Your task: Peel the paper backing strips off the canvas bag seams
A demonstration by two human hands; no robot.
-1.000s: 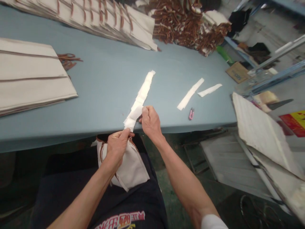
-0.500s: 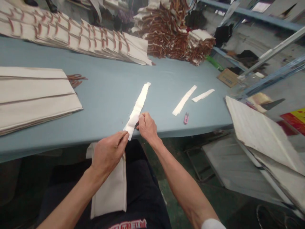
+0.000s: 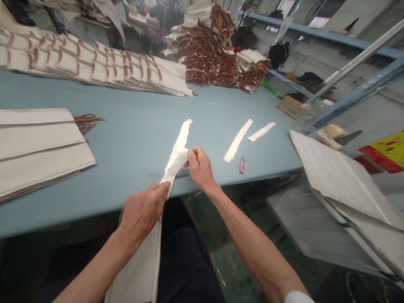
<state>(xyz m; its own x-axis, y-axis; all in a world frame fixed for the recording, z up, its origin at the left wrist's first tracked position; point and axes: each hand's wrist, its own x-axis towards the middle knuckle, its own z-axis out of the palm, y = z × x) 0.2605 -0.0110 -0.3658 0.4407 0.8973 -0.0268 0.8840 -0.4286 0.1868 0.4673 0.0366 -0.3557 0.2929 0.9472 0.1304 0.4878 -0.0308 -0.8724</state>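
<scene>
My left hand [image 3: 142, 210] is closed at the table's near edge, pinching the lower end of a white paper strip [image 3: 176, 155] together with the top of a cream canvas bag [image 3: 139, 269] that hangs down over my lap. My right hand [image 3: 198, 166] is closed a little farther up the same strip, fingers pinching it just above the blue tabletop [image 3: 126, 143]. The rest of the strip lies on the table, pointing away from me.
Two more white strips [image 3: 237, 139] [image 3: 261, 131] and a small pink cutter [image 3: 242, 165] lie to the right. Stacked canvas bags [image 3: 38, 147] sit at the left, a fanned row [image 3: 94, 65] and heaps with brown handles [image 3: 214, 54] at the back. White boards [image 3: 341, 181] lean at the right.
The bag has unfolded and now hangs long from my left hand. Both hands stay pinched on the strip, with the right hand lifting its part slightly. The view has tilted up.
</scene>
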